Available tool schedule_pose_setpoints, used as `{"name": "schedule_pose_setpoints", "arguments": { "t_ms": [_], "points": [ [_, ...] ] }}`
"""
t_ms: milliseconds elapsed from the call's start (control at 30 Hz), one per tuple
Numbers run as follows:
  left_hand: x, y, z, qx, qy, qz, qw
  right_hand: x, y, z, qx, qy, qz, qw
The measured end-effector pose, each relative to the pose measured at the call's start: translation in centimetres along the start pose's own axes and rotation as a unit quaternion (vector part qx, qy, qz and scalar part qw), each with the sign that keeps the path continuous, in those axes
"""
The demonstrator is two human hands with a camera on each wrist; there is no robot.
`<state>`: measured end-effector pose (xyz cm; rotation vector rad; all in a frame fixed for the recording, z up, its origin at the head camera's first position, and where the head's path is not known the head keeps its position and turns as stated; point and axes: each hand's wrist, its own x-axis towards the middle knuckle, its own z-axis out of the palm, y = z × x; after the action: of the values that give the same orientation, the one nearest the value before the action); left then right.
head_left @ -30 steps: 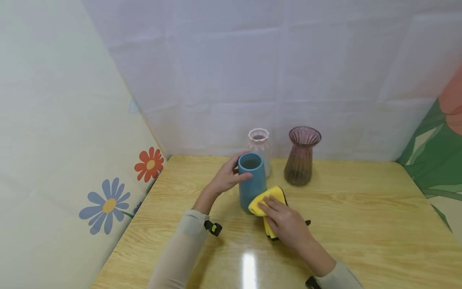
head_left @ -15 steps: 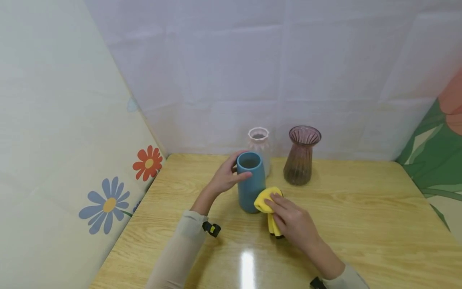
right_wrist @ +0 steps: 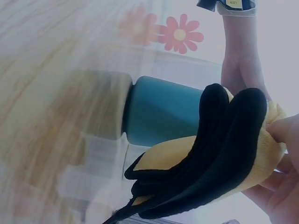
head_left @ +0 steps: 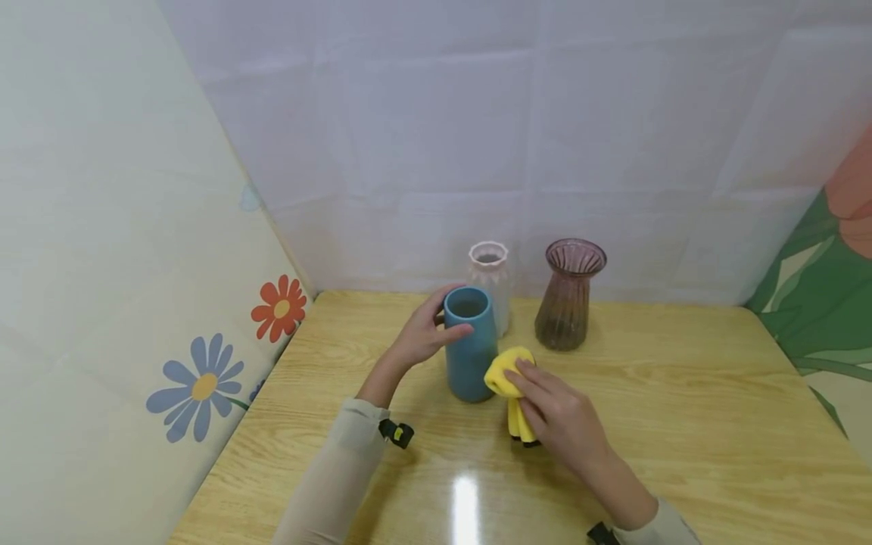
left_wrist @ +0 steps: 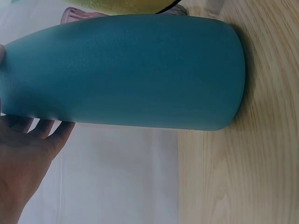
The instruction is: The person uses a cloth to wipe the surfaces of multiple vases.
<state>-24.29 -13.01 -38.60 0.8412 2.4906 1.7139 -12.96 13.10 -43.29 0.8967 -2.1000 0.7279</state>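
Note:
A matte blue vase (head_left: 471, 356) stands upright on the wooden table. My left hand (head_left: 422, 330) grips it near the rim, thumb across the front and fingers behind; in the left wrist view those fingers (left_wrist: 58, 133) touch its side. My right hand (head_left: 565, 416) holds a bunched yellow cloth (head_left: 507, 371) with black edging, at the vase's lower right side. Whether cloth and vase touch is hard to tell. In the right wrist view the folded cloth's black edge (right_wrist: 210, 163) hides part of the vase.
Close behind the blue vase is a white vase (head_left: 502, 291) with a scalloped rim. A purple ribbed glass vase (head_left: 564, 306) stands to its right. The wooden table (head_left: 681, 393) meets a pale sheet (head_left: 422, 151) at the back and a flower-printed one (head_left: 102, 303) at left.
My right hand and the yellow cloth have shifted slightly right along the vase's side. The blue vase has moved a little left with my left hand still around it.

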Motion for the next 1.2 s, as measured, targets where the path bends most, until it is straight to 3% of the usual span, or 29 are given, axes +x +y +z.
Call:
{"name": "schedule_pose_setpoints", "arguments": {
  "t_ms": [300,733,1200],
  "points": [
    [-0.1,-0.6,-0.5,0.007,0.006,-0.005,0.9999,0.3,0.1,-0.8,-0.011,0.002,0.012,1.000],
    [-0.1,-1.2,-1.8,0.020,0.026,-0.018,0.9993,1.9,0.1,-2.1,-0.064,0.089,-0.065,0.992],
    [0.4,-1.6,-3.3,0.022,0.047,-0.029,0.9982,2.3,0.2,-2.8,-0.088,0.103,-0.079,0.988]
  ]
}}
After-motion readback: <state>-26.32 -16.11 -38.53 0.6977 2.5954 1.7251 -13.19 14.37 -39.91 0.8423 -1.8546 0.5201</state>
